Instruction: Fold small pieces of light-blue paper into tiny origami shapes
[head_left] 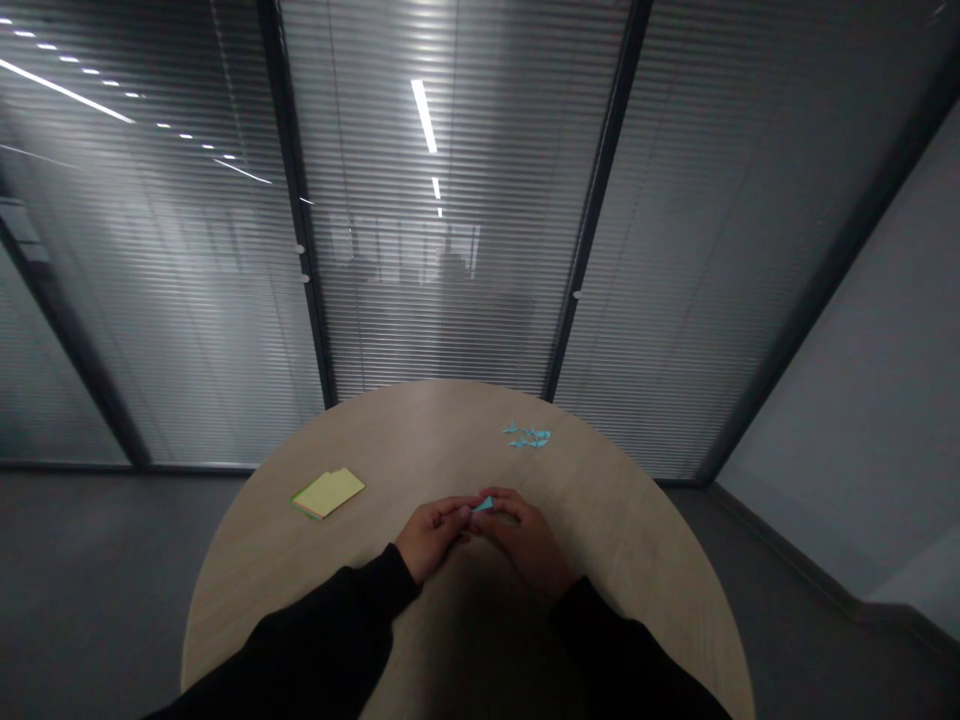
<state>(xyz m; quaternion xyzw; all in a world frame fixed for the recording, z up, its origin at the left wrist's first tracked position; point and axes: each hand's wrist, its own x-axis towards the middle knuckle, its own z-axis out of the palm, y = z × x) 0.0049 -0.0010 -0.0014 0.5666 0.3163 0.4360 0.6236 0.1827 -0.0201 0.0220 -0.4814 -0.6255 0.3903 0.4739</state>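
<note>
Between my two hands is a small piece of folded blue paper (484,504), showing a pointed, triangular end. My left hand (435,532) pinches it from the left, thumb on the near side. From the right, my right hand (525,538) closes its fingers on the same paper. Most of the paper's lower part is hidden by the fingers. Farther off, slightly to the right, several small folded blue paper pieces (531,438) lie in a group on the table. Left of my hands rests a stack of yellow paper sheets (330,494) with green and orange edges showing beneath.
Everything lies on a round, light wooden table (420,430). Beyond its far edge stands a glass partition with blinds (450,330) and dark upright frames. A pale wall (862,400) rises on the right, and grey floor (97,580) shows around the table.
</note>
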